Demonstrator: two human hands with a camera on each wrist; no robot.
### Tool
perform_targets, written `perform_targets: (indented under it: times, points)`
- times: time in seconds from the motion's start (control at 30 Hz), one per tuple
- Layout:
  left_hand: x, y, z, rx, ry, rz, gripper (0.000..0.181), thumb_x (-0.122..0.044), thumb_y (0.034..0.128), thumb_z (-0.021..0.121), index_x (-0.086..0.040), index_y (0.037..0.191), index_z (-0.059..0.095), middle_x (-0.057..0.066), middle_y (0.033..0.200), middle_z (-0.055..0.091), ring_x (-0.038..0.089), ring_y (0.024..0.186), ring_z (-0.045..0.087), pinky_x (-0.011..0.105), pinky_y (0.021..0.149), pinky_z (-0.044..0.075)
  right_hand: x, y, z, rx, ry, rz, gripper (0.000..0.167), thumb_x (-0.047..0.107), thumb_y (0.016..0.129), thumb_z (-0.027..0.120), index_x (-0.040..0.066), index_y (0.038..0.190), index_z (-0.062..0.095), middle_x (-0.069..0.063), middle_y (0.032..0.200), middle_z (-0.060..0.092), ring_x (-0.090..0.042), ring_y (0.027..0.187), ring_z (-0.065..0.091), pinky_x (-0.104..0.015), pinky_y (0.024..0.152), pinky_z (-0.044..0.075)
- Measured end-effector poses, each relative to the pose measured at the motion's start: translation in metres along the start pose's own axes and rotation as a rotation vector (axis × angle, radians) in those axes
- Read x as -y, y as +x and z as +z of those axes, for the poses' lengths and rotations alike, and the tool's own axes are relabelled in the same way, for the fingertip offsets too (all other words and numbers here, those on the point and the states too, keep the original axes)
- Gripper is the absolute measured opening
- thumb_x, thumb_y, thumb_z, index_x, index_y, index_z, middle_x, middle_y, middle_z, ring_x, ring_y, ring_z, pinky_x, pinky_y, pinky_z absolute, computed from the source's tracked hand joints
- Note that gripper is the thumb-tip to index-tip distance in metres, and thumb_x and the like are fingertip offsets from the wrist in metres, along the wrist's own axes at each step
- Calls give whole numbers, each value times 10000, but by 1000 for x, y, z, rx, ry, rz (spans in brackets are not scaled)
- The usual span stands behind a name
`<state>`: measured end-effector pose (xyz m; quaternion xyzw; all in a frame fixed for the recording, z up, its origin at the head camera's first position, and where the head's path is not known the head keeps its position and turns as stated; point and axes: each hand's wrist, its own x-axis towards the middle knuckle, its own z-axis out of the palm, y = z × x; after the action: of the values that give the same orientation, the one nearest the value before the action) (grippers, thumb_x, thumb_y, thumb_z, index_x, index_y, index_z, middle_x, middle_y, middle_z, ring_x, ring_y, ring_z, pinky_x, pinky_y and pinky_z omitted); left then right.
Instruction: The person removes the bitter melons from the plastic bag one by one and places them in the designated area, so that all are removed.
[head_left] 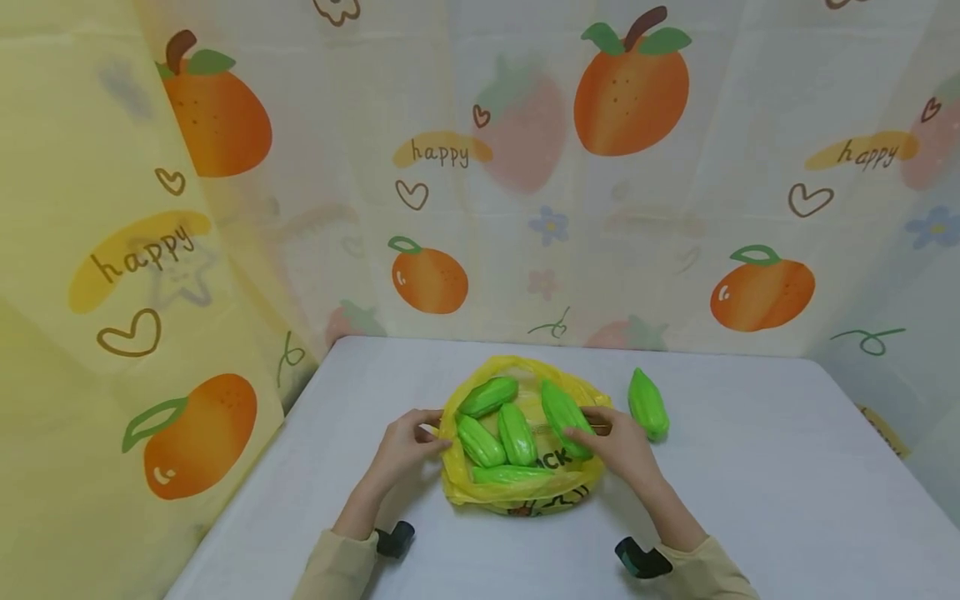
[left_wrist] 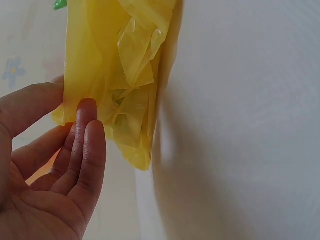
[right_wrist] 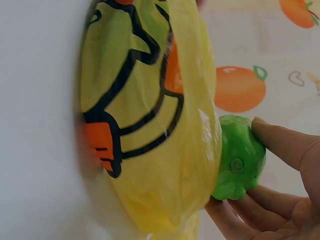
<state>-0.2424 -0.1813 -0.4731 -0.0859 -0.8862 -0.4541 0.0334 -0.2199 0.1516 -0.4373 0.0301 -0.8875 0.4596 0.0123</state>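
An open yellow plastic bag (head_left: pixel 480 493) with printed drawings lies on the white table, its mouth facing up. Inside it are several green ribbed gourds, one of them (head_left: pixel 516 435) near the middle. My left hand (head_left: pixel 405 446) pinches the bag's left rim; in the left wrist view its thumb and fingers meet the yellow film (left_wrist: pixel 82 55). At the bag's right side my right hand (head_left: pixel 618 442) holds another green gourd (head_left: pixel 561 417) between thumb and fingers, over the bag's opening. The right wrist view shows this gourd's blunt end (right_wrist: pixel 237 160) beside the bag.
One more green gourd (head_left: pixel 648 405) lies on the table to the right of the bag. A white cloth covers the table (head_left: pixel 750 467). Behind and to the left hangs a curtain (head_left: pixel 510 275) printed with fruit. A black wrist device (head_left: pixel 642 558) sits at the right cuff.
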Motion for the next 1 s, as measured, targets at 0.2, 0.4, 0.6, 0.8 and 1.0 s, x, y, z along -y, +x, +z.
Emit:
perform_targets:
  times: [0.2, 0.4, 0.6, 0.8, 1.0]
  points:
    - [-1, 2, 3, -2, 0, -13, 463, -175, 758, 799, -109, 1192, 655, 19, 1040, 641, 97, 746, 615, 238, 673, 517, 0, -1, -11, -4, 1, 18, 631, 401, 819, 723, 9, 1285, 561, -205, 1278, 581, -358, 1112, 597, -419, 872, 525]
    - [0, 2, 3, -9, 5, -16, 468, -176, 754, 802, -99, 1192, 654, 21, 1037, 644, 96, 745, 615, 240, 678, 519, -1, -3, -20, -12, 14, 24, 653, 436, 824, 706, 15, 1299, 552, -203, 1275, 586, -353, 1130, 589, -442, 895, 510]
    - [2, 1, 3, -11, 21, 1, 466, -170, 764, 792, -83, 1198, 647, 33, 1044, 644, 92, 743, 615, 241, 670, 522, -4, -2, -30, -26, -9, 50, 678, 487, 825, 685, 27, 1305, 552, -190, 1264, 601, -343, 1140, 590, -452, 913, 500]
    - [2, 2, 3, -6, 19, -7, 463, -171, 764, 793, -92, 1197, 649, 29, 1056, 642, 93, 748, 613, 243, 675, 519, -5, -2, -40, -45, -47, 54, 691, 517, 828, 666, 23, 1299, 558, -194, 1244, 613, -346, 1131, 596, -466, 905, 501]
    - [3, 3, 3, -3, 19, -26, 465, -170, 761, 796, -110, 1199, 649, 8, 1052, 642, 87, 751, 611, 235, 680, 514, -9, 0, -49, -64, -70, 74, 720, 537, 834, 648, 10, 1313, 541, -200, 1248, 609, -351, 1135, 592, -462, 901, 503]
